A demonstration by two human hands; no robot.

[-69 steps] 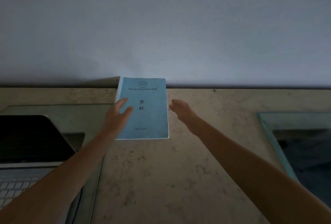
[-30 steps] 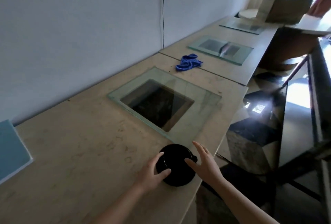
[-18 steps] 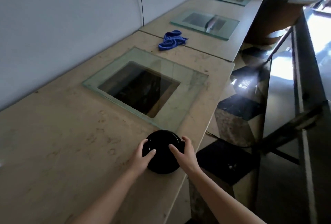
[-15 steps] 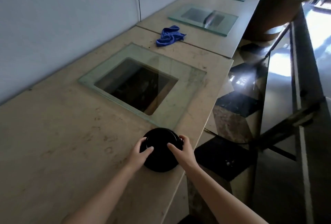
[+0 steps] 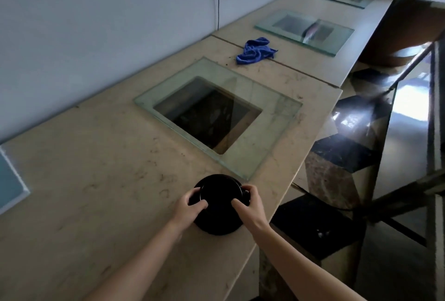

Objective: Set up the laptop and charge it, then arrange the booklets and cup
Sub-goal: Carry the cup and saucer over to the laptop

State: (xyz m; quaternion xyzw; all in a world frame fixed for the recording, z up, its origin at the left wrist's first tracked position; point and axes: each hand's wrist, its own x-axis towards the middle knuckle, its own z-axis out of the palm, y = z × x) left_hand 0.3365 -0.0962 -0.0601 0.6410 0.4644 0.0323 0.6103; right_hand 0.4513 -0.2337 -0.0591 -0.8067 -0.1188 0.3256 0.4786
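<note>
The black cup [image 5: 220, 202] is gripped by both hands [image 5: 190, 206] [image 5: 248, 204] near the desk [image 5: 96, 180] edge, bare surface leftward.

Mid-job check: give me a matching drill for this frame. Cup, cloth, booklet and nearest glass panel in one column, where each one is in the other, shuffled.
Things:
1. black cup
2. blue cloth
3. light blue booklet
4. nearest glass panel

Places:
A. cut off at the picture's left edge
B. gripped by the left hand and right hand, near the front edge of the counter
C. flat over a dark opening
D. crumpled, farther along by the seam

Pairs: 1-B, 2-D, 3-A, 4-C
</note>
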